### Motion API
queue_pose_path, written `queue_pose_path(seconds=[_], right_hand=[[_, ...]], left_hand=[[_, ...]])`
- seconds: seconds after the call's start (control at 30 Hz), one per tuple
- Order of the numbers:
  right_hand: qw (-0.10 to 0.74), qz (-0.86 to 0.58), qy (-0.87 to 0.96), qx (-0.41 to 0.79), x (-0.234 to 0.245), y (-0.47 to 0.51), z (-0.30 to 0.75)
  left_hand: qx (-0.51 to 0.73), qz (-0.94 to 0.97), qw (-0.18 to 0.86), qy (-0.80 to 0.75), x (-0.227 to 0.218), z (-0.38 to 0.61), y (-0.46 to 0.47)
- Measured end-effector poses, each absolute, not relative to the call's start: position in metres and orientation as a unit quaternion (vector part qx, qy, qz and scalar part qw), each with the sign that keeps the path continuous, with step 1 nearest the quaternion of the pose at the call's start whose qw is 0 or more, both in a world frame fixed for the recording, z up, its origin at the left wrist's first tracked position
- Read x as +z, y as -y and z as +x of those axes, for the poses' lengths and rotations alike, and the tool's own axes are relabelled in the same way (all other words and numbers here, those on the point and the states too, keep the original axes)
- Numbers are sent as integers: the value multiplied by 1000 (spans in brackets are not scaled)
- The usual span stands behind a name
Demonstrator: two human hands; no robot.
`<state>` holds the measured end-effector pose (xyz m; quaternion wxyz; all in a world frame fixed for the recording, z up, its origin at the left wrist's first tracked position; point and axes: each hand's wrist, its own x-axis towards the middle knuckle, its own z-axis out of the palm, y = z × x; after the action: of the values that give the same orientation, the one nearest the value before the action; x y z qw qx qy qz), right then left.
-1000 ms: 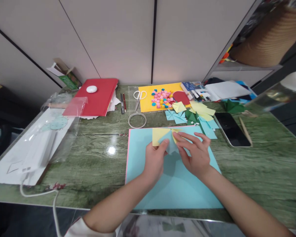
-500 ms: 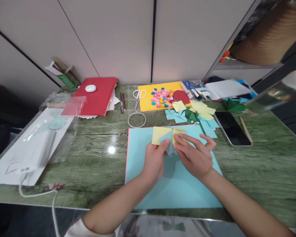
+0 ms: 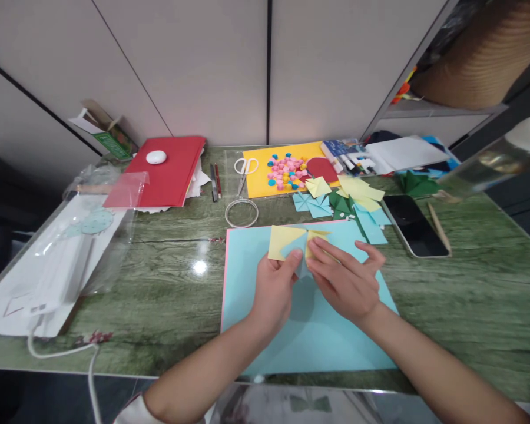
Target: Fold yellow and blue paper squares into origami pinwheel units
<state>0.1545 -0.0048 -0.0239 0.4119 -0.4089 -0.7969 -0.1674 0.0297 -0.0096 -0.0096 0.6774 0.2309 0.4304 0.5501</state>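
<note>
My left hand pinches a folded yellow paper with a light-blue part between thumb and fingers. The paper is held above a large light-blue sheet whose left and top edges show a pink layer. My right hand presses its thumb and fingertips on the paper's right, folded yellow part; the other fingers are lifted and spread. The inner side of the fold is partly hidden by my fingers.
Scissors, a ring, small pink, blue and yellow pieces on a yellow sheet, folded papers and a phone lie beyond. A red folder and power strip are left.
The view has shifted slightly. My right fingers have flattened and pressed closer on the yellow fold; the left hand keeps its pinch.
</note>
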Motion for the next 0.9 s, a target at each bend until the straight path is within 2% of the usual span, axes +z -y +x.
queue_pose_path(seconds=[0.37,0.63,0.9], right_hand=[[390,-350,822,-225,-41,2,160],[368,-354,830,-225,-40,2,159],[392,-353,823,-209,-44,1,157]], left_hand=[[550,180,710,-402,-7,30,9],[540,147,724,-404,-7,29,8],[541,126,724,-408,-7,28,7]])
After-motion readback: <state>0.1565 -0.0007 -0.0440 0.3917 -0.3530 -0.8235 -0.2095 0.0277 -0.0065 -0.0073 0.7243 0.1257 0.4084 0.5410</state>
